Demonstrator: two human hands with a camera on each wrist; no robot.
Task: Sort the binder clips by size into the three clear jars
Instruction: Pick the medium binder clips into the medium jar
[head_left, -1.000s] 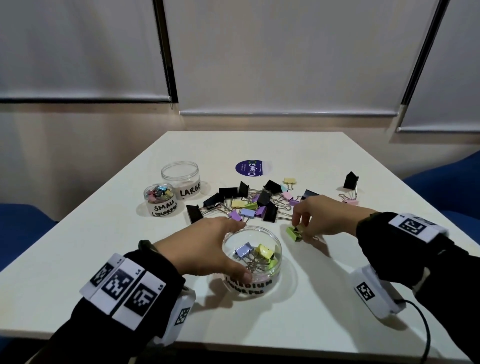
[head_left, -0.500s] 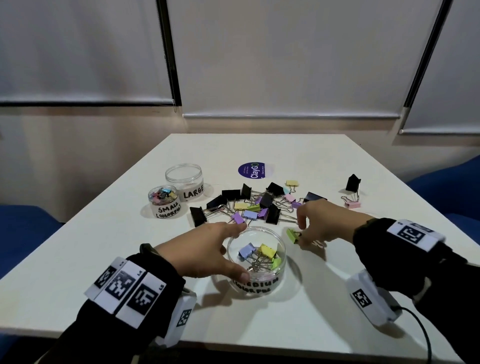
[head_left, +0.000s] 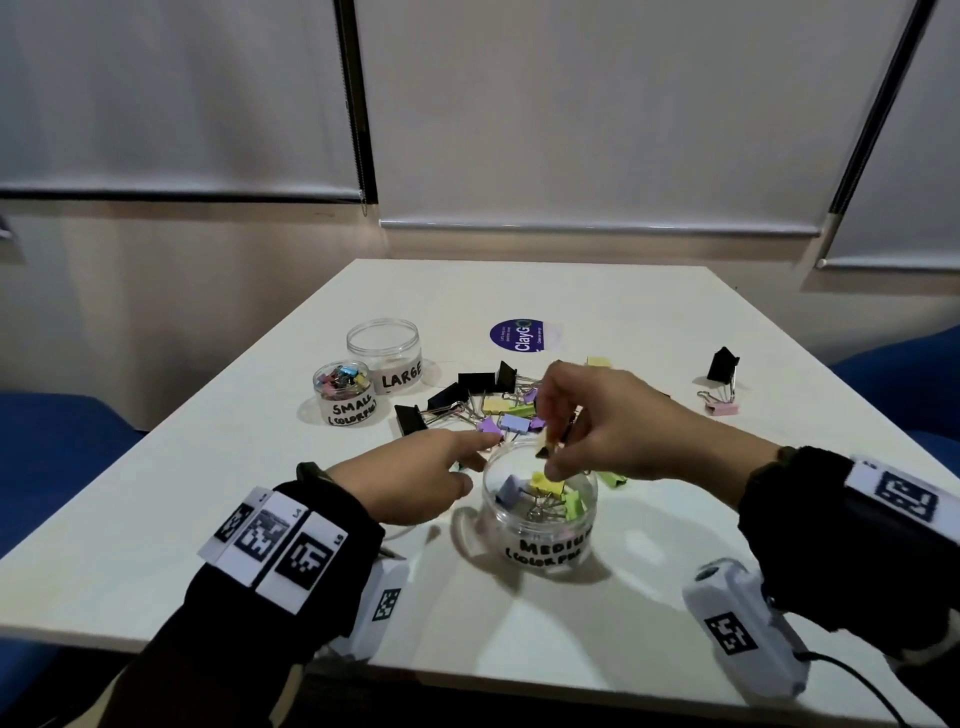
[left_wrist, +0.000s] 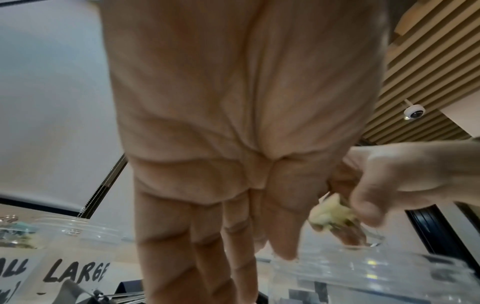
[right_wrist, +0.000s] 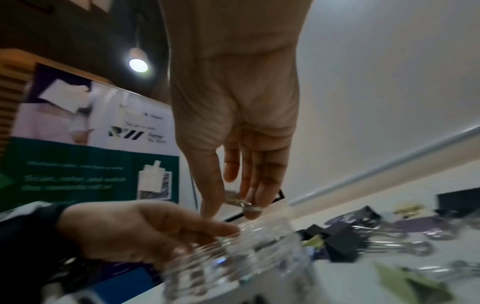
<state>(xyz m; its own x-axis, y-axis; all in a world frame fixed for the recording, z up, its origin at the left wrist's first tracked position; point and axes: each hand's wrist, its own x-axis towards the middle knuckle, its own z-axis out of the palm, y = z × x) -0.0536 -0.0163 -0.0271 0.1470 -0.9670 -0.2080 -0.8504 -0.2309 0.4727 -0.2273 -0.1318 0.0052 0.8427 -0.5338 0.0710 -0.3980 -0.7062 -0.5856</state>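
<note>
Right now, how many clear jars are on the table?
3. The clear jar labelled MEDIUM stands nearest, under the right hand; the SMALL jar and the LARGE jar sit touching at far left. None seems hidden.

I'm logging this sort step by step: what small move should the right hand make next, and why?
Probably let go. The right hand pinches a yellowish clip above the open medium jar, which the left hand touches at the side, so the clip should drop in.
</note>
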